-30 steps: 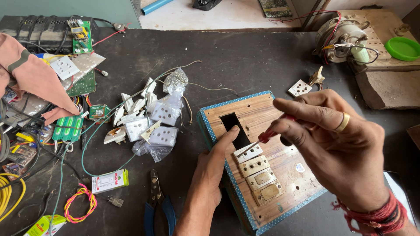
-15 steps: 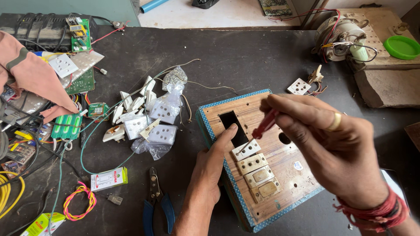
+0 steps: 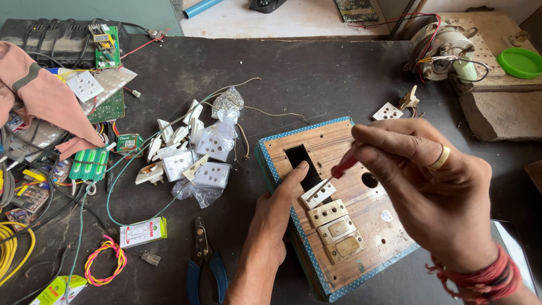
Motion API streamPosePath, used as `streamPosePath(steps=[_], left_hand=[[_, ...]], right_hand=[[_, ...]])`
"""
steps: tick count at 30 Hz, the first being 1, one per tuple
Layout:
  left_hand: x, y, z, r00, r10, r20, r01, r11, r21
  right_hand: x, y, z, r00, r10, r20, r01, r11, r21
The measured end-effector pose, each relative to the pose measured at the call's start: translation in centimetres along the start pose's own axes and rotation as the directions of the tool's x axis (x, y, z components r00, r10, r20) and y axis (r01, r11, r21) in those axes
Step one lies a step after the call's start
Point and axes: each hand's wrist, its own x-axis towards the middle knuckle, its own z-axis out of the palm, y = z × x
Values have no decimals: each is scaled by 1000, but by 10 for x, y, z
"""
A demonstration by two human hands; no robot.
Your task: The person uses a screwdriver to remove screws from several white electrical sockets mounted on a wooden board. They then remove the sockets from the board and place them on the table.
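A wooden switch board (image 3: 367,209) with a blue edge lies on the dark table, with a black rectangular cut-out and a row of switch modules. My right hand (image 3: 435,192) holds a red-handled screwdriver (image 3: 339,169), its tip on a white switch module (image 3: 318,195) beside the cut-out. My left hand (image 3: 276,214) rests on the board's left edge, its fingers touching the cut-out next to that module.
White switches and sockets in plastic bags (image 3: 197,158) lie left of the board. Blue-handled pliers (image 3: 203,265), a small box (image 3: 142,231), wire coils (image 3: 104,262), circuit boards (image 3: 104,45), a pink cloth (image 3: 45,101), a motor (image 3: 446,48) and a green lid (image 3: 519,61) surround it.
My right hand has brought the screwdriver down and left, from above the board to the white module. My left hand stays on the board's edge.
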Motion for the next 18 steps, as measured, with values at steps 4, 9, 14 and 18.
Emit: streamPosePath(steps=[4, 9, 14, 18], left_hand=[[0, 0, 0, 1000, -9, -4, 9, 1000, 0], [0, 1, 0, 1000, 3, -4, -3, 1000, -4], [0, 1, 0, 1000, 5, 4, -5, 1000, -13], [0, 1, 0, 1000, 7, 8, -7, 1000, -9]], right_hand=[[-1, 8, -4, 999, 39, 0, -38, 992, 123], [-5, 13, -3, 998, -60, -38, 61, 997, 39], [-4, 10, 4, 997, -37, -67, 45, 991, 123], [-4, 9, 0, 1000, -26, 1, 26, 997, 68]])
